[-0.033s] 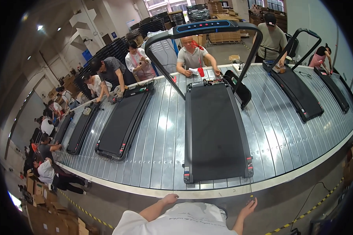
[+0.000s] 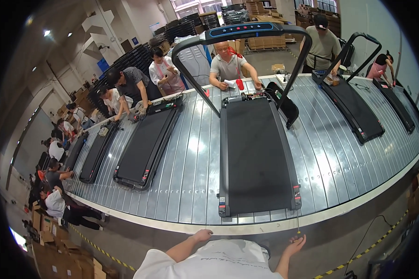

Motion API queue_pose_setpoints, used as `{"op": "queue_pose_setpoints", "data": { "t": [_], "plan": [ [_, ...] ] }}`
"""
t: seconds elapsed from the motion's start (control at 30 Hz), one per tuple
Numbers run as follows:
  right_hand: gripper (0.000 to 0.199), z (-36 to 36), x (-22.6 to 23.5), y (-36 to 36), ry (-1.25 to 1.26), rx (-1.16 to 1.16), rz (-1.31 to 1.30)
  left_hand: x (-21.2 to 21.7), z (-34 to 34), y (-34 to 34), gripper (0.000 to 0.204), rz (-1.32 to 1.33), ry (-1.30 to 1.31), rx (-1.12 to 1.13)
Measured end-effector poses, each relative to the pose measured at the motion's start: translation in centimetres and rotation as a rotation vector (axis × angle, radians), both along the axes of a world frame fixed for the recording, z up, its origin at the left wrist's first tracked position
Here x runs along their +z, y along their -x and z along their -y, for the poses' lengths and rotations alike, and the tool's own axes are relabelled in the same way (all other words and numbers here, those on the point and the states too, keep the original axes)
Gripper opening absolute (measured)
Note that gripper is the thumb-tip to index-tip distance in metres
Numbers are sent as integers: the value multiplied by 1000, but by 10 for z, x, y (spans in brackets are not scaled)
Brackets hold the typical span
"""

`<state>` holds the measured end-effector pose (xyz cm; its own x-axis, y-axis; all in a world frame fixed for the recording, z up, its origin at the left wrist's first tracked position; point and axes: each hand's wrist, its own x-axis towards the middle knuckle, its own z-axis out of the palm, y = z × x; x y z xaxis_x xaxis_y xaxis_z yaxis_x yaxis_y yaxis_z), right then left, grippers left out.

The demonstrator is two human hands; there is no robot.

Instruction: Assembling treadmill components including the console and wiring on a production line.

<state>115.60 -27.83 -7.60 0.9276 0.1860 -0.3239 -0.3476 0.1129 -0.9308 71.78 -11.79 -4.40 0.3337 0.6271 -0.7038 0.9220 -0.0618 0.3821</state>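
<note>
A black treadmill (image 2: 258,158) lies on the slatted metal conveyor in front of me, its handrail frame and console (image 2: 239,30) upright at the far end. From its near right corner a thin rod with a yellow end (image 2: 299,232) sticks out past the conveyor edge. My right hand (image 2: 295,243) is just below that end, palm up with fingers loosely apart; whether they touch it cannot be made out. At the conveyor's near edge, left of the treadmill, my left hand (image 2: 202,235) rests with fingers stretched out and nothing visible in it.
More treadmills (image 2: 146,151) lie along the conveyor (image 2: 191,186) on both sides. Across from me a person (image 2: 230,65) works at the treadmill's uncovered motor end, next to a loose black cover (image 2: 288,111). Cartons (image 2: 56,251) and yellow-black floor tape (image 2: 100,246) are at lower left.
Very little differs. The fingers of my right hand have shifted slightly beside the yellow-ended rod. My left hand stays where it was.
</note>
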Motion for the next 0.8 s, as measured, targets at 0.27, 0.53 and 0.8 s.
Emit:
{"op": "queue_pose_setpoints", "data": {
  "t": [0.27, 0.53, 0.8],
  "plan": [
    [61, 5, 25, -11, -321, 123, -724, -25, 37, 36, 41, -49, -1, 79],
    [56, -22, 61, -46, 755, 354, 1167, -25, 27, 41, 41, -169, 167, 182],
    [43, -29, 17, -73, -189, 147, -398, -19, 4, 4, 37, -106, 57, -61]
  ]
}}
